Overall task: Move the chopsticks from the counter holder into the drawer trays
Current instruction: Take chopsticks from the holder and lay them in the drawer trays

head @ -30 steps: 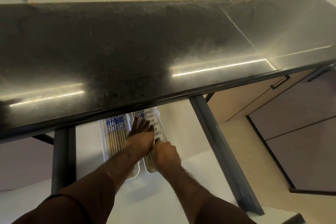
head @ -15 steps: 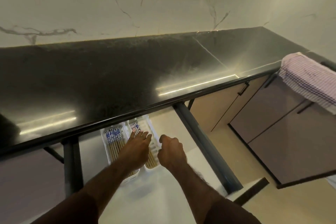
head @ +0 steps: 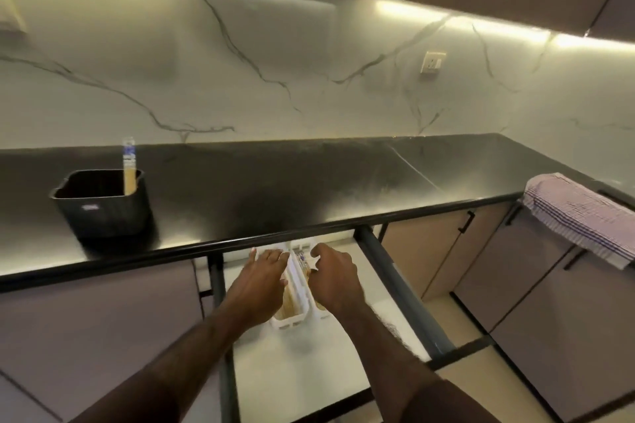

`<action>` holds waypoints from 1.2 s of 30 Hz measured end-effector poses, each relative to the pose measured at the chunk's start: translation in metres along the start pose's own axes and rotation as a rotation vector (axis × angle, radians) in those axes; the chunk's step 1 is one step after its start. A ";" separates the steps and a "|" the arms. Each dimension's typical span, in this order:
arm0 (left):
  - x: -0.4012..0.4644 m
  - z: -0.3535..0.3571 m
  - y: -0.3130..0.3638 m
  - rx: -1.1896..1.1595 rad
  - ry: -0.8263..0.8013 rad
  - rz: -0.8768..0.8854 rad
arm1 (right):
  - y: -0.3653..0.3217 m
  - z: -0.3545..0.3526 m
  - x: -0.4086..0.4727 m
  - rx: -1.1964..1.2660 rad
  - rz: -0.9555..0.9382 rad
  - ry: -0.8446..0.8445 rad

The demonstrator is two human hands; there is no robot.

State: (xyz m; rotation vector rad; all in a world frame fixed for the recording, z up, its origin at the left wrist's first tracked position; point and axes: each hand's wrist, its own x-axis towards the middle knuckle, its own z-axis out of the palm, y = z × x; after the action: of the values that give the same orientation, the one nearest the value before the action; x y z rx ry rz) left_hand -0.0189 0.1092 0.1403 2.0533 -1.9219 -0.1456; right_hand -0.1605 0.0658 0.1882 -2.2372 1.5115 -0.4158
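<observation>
Black counter (head: 309,182) under marble wall (head: 309,79) (lit); both hands (head: 261,282) loose, holding nothing.

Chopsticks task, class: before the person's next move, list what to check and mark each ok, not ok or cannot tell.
1. Black holder emptied: not ok, chopsticks stand in it.
2. Drawer open: ok.
3. White trays in drawer, chopsticks inside: ok.
4. Left hand free: ok, fingers extended over the trays.
5. Right hand free: cannot tell, fingers curled at the tray.
6. Counter path to holder unobstructed: ok.
</observation>
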 end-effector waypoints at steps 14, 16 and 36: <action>-0.052 -0.133 -0.203 -0.020 0.212 -0.155 | -0.226 0.070 0.026 0.103 -0.265 0.035; -0.054 -0.145 -0.239 -0.032 0.229 -0.165 | -0.256 0.088 0.036 0.143 -0.275 0.021; 0.014 -0.174 -0.412 -0.096 0.166 -0.157 | -0.376 0.195 0.169 0.209 -0.138 0.131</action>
State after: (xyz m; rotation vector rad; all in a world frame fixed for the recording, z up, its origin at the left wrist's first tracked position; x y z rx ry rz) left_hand 0.4258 0.1403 0.1818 2.0816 -1.6252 -0.0977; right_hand 0.2949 0.0644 0.2046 -2.1904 1.3116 -0.7397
